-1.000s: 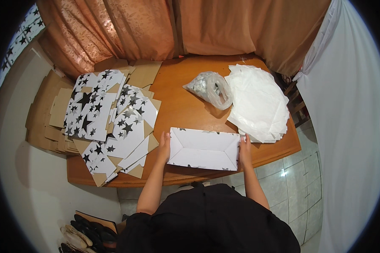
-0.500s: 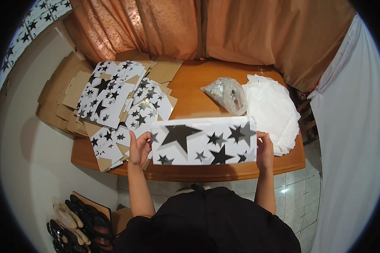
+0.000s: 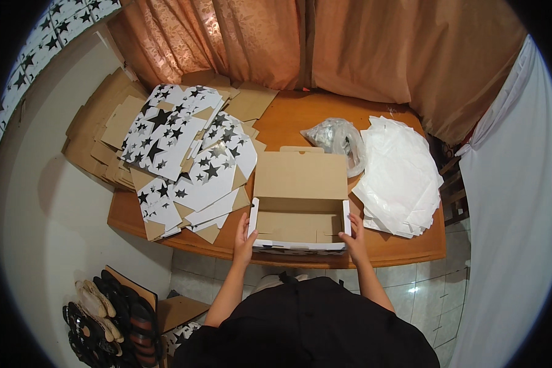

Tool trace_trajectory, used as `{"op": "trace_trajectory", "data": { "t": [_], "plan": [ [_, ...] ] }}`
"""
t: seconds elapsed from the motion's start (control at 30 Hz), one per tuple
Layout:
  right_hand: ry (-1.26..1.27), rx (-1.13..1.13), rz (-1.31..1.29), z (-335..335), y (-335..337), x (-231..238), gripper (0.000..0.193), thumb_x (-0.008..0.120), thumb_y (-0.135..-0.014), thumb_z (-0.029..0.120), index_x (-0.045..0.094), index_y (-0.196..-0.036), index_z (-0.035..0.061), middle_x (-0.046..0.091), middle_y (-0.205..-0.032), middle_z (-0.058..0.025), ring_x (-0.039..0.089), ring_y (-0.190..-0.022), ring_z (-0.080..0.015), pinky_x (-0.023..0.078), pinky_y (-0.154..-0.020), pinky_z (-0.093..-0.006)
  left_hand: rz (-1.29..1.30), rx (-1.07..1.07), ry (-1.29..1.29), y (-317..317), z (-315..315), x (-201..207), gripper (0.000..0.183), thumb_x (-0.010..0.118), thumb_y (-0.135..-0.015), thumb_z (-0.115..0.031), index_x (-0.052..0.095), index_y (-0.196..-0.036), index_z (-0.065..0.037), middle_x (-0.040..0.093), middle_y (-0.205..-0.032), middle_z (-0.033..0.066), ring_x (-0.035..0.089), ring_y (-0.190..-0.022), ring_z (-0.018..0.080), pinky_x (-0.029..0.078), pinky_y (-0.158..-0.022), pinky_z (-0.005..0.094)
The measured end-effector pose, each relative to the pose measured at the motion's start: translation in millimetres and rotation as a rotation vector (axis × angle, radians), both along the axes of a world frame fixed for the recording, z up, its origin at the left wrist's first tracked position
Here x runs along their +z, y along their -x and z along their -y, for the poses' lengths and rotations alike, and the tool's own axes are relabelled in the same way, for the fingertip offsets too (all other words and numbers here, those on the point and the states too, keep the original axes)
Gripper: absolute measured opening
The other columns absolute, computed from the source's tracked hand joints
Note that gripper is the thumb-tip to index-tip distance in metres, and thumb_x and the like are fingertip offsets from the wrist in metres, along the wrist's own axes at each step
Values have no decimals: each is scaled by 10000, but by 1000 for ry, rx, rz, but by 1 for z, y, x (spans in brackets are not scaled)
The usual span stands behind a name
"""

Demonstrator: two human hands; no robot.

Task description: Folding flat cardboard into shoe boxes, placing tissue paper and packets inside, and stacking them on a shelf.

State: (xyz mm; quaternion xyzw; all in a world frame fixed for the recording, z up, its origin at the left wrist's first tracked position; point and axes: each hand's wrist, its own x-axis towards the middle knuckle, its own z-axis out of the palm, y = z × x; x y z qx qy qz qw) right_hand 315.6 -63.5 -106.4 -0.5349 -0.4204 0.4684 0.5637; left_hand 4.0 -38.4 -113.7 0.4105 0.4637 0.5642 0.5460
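The white, star-printed rectangular cardboard box [image 3: 297, 227] stood at the brown wooden table's [image 3: 282, 129] six-o'clock edge, seemingly shaped but unclosed, its plain brown lid [image 3: 300, 175] raised toward twelve. Flat star-printed cardboard blanks [image 3: 208, 178] at ten o'clock lay unfolded. My left hand [image 3: 244, 245] gripped its nine-o'clock wall, my right hand [image 3: 353, 240] its three-o'clock wall, thumbs near the rim, forearms [image 3: 228, 297] reaching up from six.

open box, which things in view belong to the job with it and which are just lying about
Likely belongs:
open box, held between left hand and right hand
star-printed cardboard, matching its print
perhaps white sheets and plastic bag, near the box

Seemingly just about:
shoes, lower left
orange curtains
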Motion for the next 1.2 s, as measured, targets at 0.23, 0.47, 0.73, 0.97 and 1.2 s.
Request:
{"op": "trace_trajectory", "data": {
  "t": [0.23,0.47,0.73,0.97,1.2],
  "plan": [
    [-48,74,575,3,2,2,628,459,-705,-116,470,-1306,66,335,-1398,-259,506,-1126,-289,396,-918,-285,-628,62,-133,-6,4,-8,498,415,-868,43,384,-1360,-34,339,-1431,169,323,-1326,267,243,-1066,301],
    [21,139,764,-10,7,27,621,469,-653,-144,543,-1232,68,357,-1337,-308,556,-1006,-369,461,-802,-320,-845,120,-168,-15,5,1,487,428,-816,126,550,-1239,-81,366,-1412,174,423,-1255,317,372,-991,312],
    [-117,460,1008,-47,29,70,523,571,-777,100,469,-1289,123,438,-1310,-192,549,-1060,-358,441,-893,-438,-1249,-669,-265,-54,-42,50,447,489,-885,-148,452,-1331,-157,316,-1423,207,330,-1309,337,310,-1046,424],
    [620,1170,1266,-76,53,-1,795,434,-863,563,42,-1468,230,-95,-1510,-165,-33,-1391,-373,144,-1102,-497,-1560,-1045,379,-84,-66,-13,738,294,-883,-621,-93,-1444,-337,-182,-1512,61,-161,-1385,317,-27,-1057,614],
    [640,1097,1218,-62,58,-8,784,433,-890,470,-55,-1462,248,-178,-1502,-138,-127,-1389,-343,25,-1107,-506,-1594,-1080,412,-84,-67,-14,828,298,-831,-697,-78,-1454,-300,-183,-1507,105,-154,-1381,352,-34,-1052,610]
  ]
}}
